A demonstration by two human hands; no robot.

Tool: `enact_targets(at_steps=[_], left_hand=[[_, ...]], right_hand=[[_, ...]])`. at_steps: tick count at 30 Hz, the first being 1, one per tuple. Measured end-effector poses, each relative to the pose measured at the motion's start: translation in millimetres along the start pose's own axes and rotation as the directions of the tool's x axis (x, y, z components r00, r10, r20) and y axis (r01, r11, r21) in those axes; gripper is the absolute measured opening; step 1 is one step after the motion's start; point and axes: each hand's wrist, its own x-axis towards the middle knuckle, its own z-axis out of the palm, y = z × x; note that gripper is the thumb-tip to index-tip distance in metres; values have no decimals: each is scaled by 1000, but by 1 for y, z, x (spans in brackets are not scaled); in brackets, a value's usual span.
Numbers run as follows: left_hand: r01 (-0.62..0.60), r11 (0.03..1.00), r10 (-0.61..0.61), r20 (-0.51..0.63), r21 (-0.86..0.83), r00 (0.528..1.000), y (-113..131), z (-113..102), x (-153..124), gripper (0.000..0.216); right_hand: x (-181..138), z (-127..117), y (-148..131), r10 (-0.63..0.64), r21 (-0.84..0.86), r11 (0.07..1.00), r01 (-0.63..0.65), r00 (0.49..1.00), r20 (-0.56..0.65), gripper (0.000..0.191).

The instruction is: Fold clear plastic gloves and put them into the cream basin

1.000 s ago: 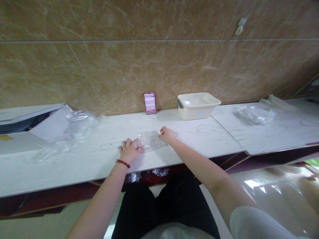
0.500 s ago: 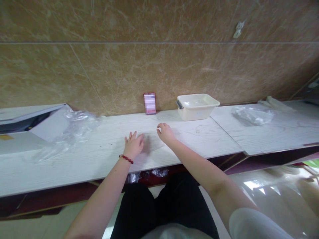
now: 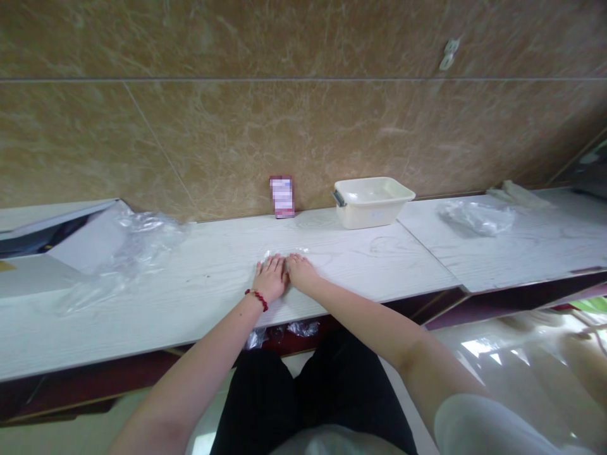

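My left hand (image 3: 270, 278) and my right hand (image 3: 300, 272) lie side by side, touching, flat on the white wooden counter (image 3: 203, 278). Both press down on a small clear plastic bag (image 3: 287, 253), of which only a thin far edge shows past my fingertips. The fingers of both hands are stretched out. A red bead bracelet sits on my left wrist.
A cream plastic tub (image 3: 372, 201) stands at the back against the marble wall, with a small pink card (image 3: 281, 196) to its left. Crumpled clear plastic (image 3: 128, 246) lies on the left, more plastic (image 3: 477, 217) on the right. A white box (image 3: 52, 237) sits far left.
My hands, apart at the bag's two sides before, have come together over its middle and now lie flat on it, hiding most of it.
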Motion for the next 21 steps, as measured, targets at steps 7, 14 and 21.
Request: enact_targets(at_steps=[7, 14, 21], left_hand=[[28, 1000, -29, 61, 9, 998, -11, -1, -2, 64], [36, 999, -38, 101, 20, 994, -23, -7, -9, 78], [21, 1000, -21, -6, 20, 1000, -11, -13, -10, 60]], right_hand=[[-14, -7, 28, -13, -132, 991, 15, 1000, 12, 47], [-16, -26, 69, 140, -179, 973, -142, 990, -25, 46], [-43, -37, 60, -30, -97, 995, 20, 995, -99, 37]])
